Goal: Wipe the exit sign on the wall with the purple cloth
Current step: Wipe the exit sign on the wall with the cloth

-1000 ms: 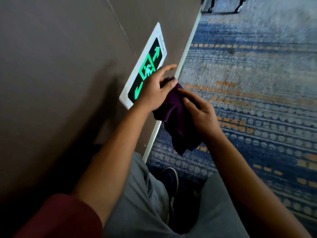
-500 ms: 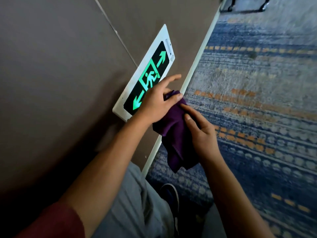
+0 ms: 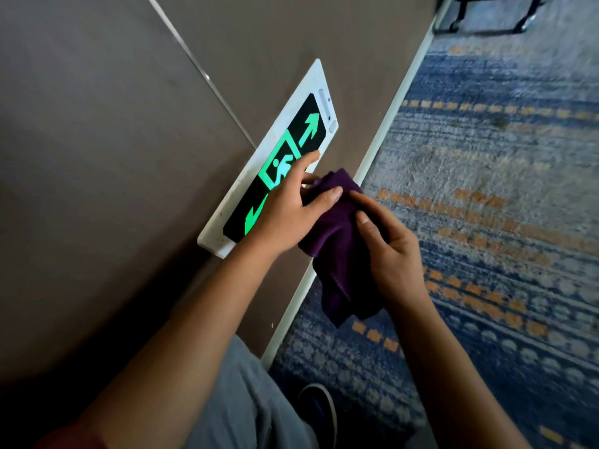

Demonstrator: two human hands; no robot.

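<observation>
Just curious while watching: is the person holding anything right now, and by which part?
Yes, the purple cloth. The left hand pinches its upper bunched end; the right hand holds its right side. The lower end hangs free.

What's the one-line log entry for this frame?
stage: pre-wipe | left hand: holds purple cloth | right hand: holds cloth | exit sign: lit, cloth off it

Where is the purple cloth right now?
Head view, centre: the purple cloth is bunched between the left hand and right hand, just right of the exit sign, above the carpet.
</observation>
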